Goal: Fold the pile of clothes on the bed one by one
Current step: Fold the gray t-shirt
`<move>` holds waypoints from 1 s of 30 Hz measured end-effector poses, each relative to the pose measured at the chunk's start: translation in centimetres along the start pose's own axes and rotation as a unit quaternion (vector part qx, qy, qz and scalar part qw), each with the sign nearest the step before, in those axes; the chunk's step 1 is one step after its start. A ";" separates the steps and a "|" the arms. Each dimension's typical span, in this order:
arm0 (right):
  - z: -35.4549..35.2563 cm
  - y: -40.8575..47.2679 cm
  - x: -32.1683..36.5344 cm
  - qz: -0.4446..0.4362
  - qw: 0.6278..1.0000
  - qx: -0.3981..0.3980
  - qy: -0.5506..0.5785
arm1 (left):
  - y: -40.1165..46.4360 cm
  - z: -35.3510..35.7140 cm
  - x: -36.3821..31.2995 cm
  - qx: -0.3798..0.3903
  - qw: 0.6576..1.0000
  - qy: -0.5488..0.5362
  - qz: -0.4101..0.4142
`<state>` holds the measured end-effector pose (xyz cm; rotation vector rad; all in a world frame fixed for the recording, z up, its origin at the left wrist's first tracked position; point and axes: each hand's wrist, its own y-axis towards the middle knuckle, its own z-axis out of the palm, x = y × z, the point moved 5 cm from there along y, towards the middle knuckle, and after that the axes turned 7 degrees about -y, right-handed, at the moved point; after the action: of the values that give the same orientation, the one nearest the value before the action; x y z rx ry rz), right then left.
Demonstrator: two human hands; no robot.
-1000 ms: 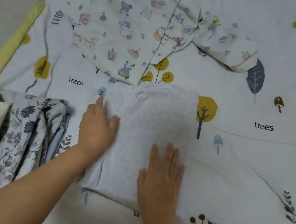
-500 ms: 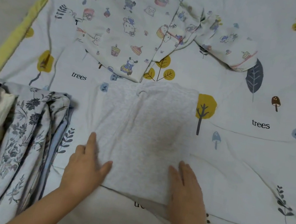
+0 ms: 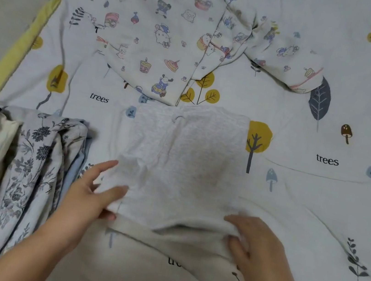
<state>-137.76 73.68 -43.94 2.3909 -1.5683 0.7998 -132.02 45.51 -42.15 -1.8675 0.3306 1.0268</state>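
A pale grey garment point(image 3: 188, 164), folded into a rough square, lies in the middle of the bed. My left hand point(image 3: 89, 195) pinches its near left corner, thumb on top and fingers underneath. My right hand point(image 3: 253, 246) grips its near right corner, with the fingers tucked under the fabric. The near edge is raised a little off the sheet. A cartoon-print pyjama top point(image 3: 170, 39) lies spread out beyond it, one sleeve point(image 3: 288, 59) stretching to the right.
A stack of folded clothes point(image 3: 18, 175), floral, blue, cream and dark, stands at the left. The bed sheet point(image 3: 312, 219) has a tree and leaf print. Its yellow edge point(image 3: 17, 52) runs along the far left, beside the floor.
Both hands slid from flat on top of the grey garment down to its near corners. They now grip the near edge and lift it slightly.
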 end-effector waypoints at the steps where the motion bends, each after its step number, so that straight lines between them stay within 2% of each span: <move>1: -1.0 0.9 0.0 0.045 0.998 0.003 0.043 | 0.6 0.0 -1.0 0.006 1.000 -0.024 -0.003; 6: -4.9 8.3 -0.1 0.106 0.979 -0.073 0.158 | 5.0 2.9 -6.6 0.036 0.991 -0.123 -0.035; 9: -5.3 12.9 -1.5 0.159 0.965 -0.108 0.176 | 8.5 5.0 -8.7 0.026 0.979 -0.199 -0.039; 10: -5.4 14.0 -1.9 0.179 0.956 -0.123 0.195 | 9.6 5.5 -9.1 0.010 0.980 -0.197 -0.018; 11: -5.3 14.9 -2.2 0.204 0.947 -0.131 0.209 | 10.5 5.8 -9.4 -0.016 0.988 -0.151 0.018; 13: -4.5 15.9 -2.6 0.247 0.942 -0.126 0.188 | 11.6 6.2 -9.6 -0.084 0.988 0.045 0.123; 15: -3.1 16.1 -2.4 0.253 0.957 -0.112 0.087 | 11.1 7.7 -9.3 -0.092 0.929 0.264 0.244; 17: -1.2 15.7 -0.8 0.183 0.977 -0.104 -0.025 | 10.6 9.9 -7.6 -0.035 0.825 0.434 0.360; 19: 1.4 15.3 0.0 0.117 0.982 -0.068 -0.131 | 11.2 11.1 -5.4 0.014 0.746 0.537 0.394; 20: 2.5 15.3 -0.3 0.114 0.978 -0.038 -0.169 | 12.0 11.1 -4.4 0.041 0.741 0.568 0.357; 23: 4.9 15.3 -2.8 0.147 0.966 0.072 -0.200 | 14.9 9.5 -2.4 0.057 0.775 0.576 0.255; 26: 5.2 15.5 -3.9 0.150 0.969 0.070 -0.182 | 15.5 8.7 -2.6 0.053 0.798 0.539 0.263; 28: 4.4 15.6 -3.0 0.137 0.974 0.058 -0.168 | 14.7 7.7 -4.0 -0.034 0.843 0.443 0.303; 30: 3.0 15.6 -2.2 0.137 0.986 -0.025 -0.094 | 14.1 6.1 -4.8 -0.141 0.886 0.354 0.263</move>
<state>-151.30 67.48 -49.86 2.3030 -1.9987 0.5815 -146.62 42.45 -48.24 -2.4552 1.2294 0.7038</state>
